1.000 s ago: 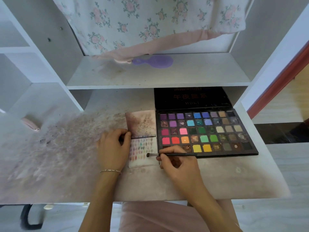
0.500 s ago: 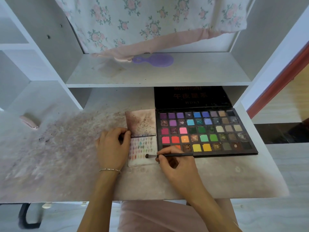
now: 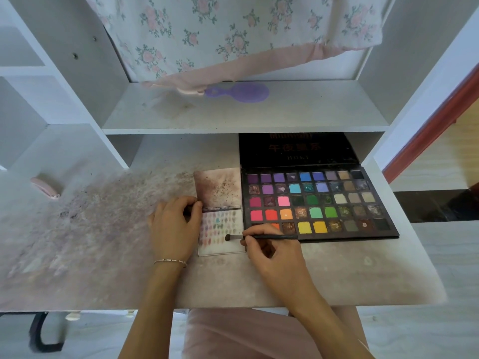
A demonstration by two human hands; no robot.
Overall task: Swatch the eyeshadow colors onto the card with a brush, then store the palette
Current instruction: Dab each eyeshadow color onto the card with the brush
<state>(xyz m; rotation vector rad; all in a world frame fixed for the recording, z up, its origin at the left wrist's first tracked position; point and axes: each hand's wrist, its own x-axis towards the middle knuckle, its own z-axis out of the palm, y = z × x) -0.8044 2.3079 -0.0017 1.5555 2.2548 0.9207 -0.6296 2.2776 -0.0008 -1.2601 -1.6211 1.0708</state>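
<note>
A black eyeshadow palette (image 3: 318, 203) lies open on the desk, its several rows of colour pans facing up and its lid laid back under the shelf. Left of it lies a small white card (image 3: 220, 231) covered with several colour swatches, and a stained sheet (image 3: 219, 189) lies just behind the card. My right hand (image 3: 274, 251) pinches a thin black brush (image 3: 261, 237) whose tip touches the card's right half. My left hand (image 3: 173, 226) rests on the desk with curled fingers, its thumb pressing the card's left edge.
The desk top (image 3: 103, 242) is smeared with powder on the left. A pink clip (image 3: 45, 187) lies at far left. A purple hairbrush (image 3: 241, 92) sits on the shelf above, under a hanging floral cloth (image 3: 233, 35). A pink stool (image 3: 246, 335) shows below the desk edge.
The brush tip has slid a little to the left across the card. My left hand has stayed in place at the card's edge.
</note>
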